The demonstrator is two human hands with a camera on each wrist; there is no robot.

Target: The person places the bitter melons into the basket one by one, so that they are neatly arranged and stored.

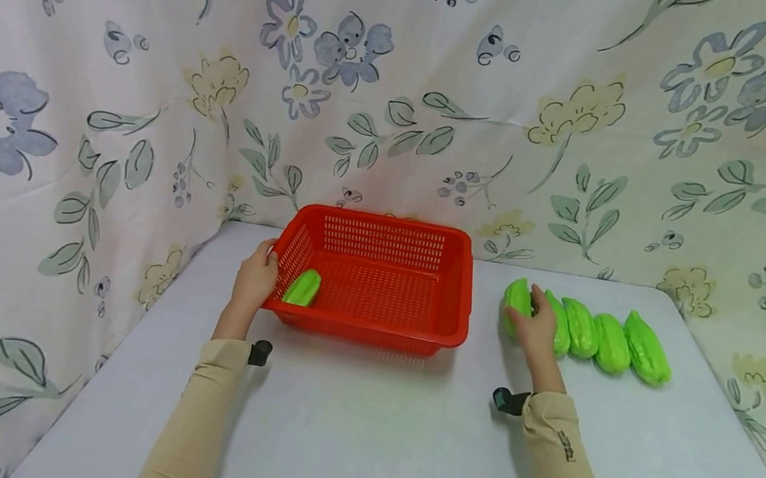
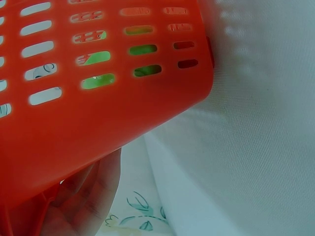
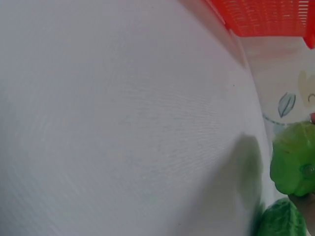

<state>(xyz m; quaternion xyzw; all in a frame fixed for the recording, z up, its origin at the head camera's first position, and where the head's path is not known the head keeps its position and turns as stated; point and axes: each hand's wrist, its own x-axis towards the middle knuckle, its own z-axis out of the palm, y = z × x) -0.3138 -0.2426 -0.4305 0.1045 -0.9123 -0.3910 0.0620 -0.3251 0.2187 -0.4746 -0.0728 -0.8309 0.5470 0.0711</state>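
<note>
My left hand (image 1: pixel 256 277) grips the left rim of a red plastic basket (image 1: pixel 368 326) with slotted walls. In the left wrist view its fingers curl under the rim, beside the basket wall (image 2: pixel 98 128). One green, elongated, lobed vegetable (image 1: pixel 302 287) lies inside at the left end. To the right of the basket, my right hand (image 1: pixel 539 326) pinches a similar green vegetable (image 1: pixel 517 300) between thumb and fingers. The right wrist view shows this vegetable's rounded, lobed end (image 3: pixel 294 164), with a shadow on the table beside it.
Several more green vegetables (image 1: pixel 612 345) lie in a row on the white table (image 1: pixel 379 441), right of my right hand. A floral curtain (image 1: pixel 405 107) hangs behind the table and along its left side.
</note>
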